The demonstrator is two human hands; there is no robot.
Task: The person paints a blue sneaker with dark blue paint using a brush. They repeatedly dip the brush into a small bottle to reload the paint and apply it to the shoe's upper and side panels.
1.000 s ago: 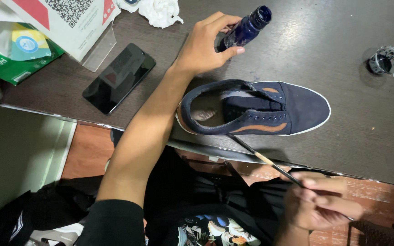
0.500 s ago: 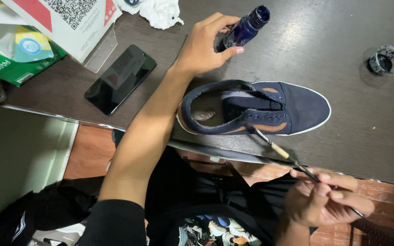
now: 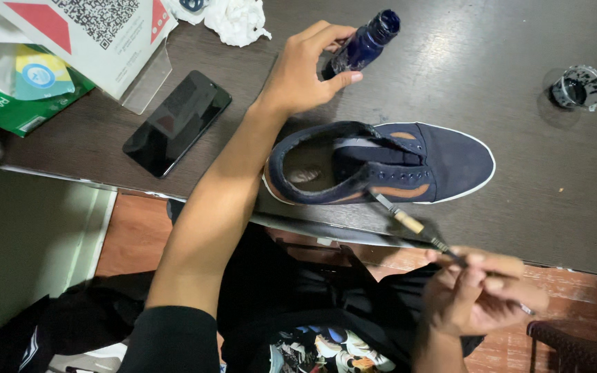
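Observation:
A dark navy shoe (image 3: 443,162) with a white sole and orange side stripe lies on its side on the dark table (image 3: 464,83). My left hand (image 3: 305,69) grips a small dark blue bottle (image 3: 364,41), tilted, just beyond the shoe. My right hand (image 3: 481,293) is below the table's near edge and holds a thin paintbrush (image 3: 409,222). The brush tip touches the shoe's side near the orange stripe.
A black phone (image 3: 177,123) lies left of the shoe. Behind it stand a white-and-red box (image 3: 98,31) and a green packet (image 3: 15,97). A crumpled white tissue (image 3: 236,19) lies at the back; a small paint-stained cup (image 3: 578,86) sits far right.
My right hand has drawn the paintbrush slightly back along the shoe's side, with the tip staying at the orange stripe. My left hand and the bottle have hardly moved.

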